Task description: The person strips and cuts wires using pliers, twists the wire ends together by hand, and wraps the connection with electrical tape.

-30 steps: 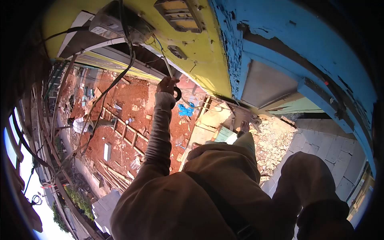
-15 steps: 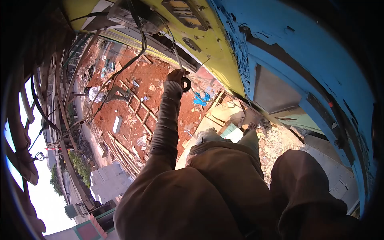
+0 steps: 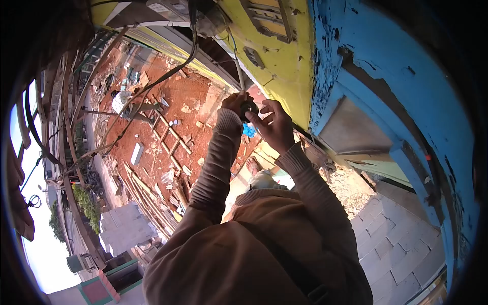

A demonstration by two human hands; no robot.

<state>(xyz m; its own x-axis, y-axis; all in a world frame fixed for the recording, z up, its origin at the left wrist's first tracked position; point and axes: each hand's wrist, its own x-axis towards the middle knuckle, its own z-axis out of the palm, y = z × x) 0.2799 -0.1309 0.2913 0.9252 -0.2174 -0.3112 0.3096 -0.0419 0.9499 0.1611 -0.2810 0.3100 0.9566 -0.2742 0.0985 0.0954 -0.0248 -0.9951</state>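
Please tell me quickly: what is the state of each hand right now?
Left hand: closed on the pale tube.
Right hand: fingers partly open, at the black roll; whether it grips this cannot be told.

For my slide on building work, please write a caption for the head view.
Left hand and right hand at a black roll near a yellow wall, above red ground.

The left hand [image 3: 234,103] is gripping a pale tube [image 3: 238,72], and the right hand [image 3: 278,128] is touching a dark roll [image 3: 249,108] between the 2. Below, 1 person [image 3: 121,102] is bending near a ladder [image 3: 176,134].
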